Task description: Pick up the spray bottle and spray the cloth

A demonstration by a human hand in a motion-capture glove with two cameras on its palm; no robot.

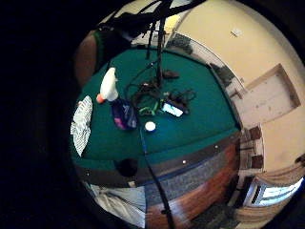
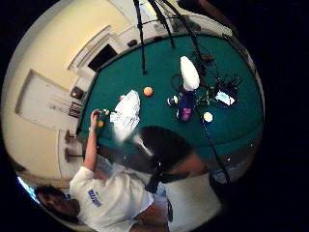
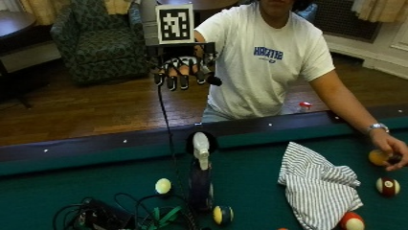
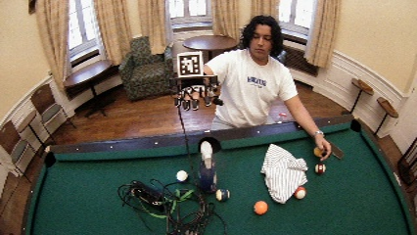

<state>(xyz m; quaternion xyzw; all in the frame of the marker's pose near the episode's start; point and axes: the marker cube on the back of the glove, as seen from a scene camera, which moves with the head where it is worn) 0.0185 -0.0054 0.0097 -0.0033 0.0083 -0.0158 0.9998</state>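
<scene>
A spray bottle (image 3: 201,177) with a white head and dark blue body stands upright on the green felt, just inside the rail by a side pocket. A striped white cloth (image 3: 319,184) lies crumpled on the felt to its right. My gloved right hand (image 3: 185,72) hangs in the air well above the rail and the bottle, fingers pointing down and holding nothing. Both palm views see the bottle (image 1: 116,102) (image 2: 187,92) and the cloth (image 1: 82,121) (image 2: 125,113) from far off. The person's bare hand (image 3: 389,153) rests on a ball near the far right rail.
A tangle of black and green cables with a black box (image 3: 115,215) lies left of the bottle. A cream ball (image 3: 163,186) and a striped ball (image 3: 221,214) sit close to the bottle, and more balls (image 3: 386,186) lie around the cloth. The wooden rail (image 3: 96,148) runs along the person's side.
</scene>
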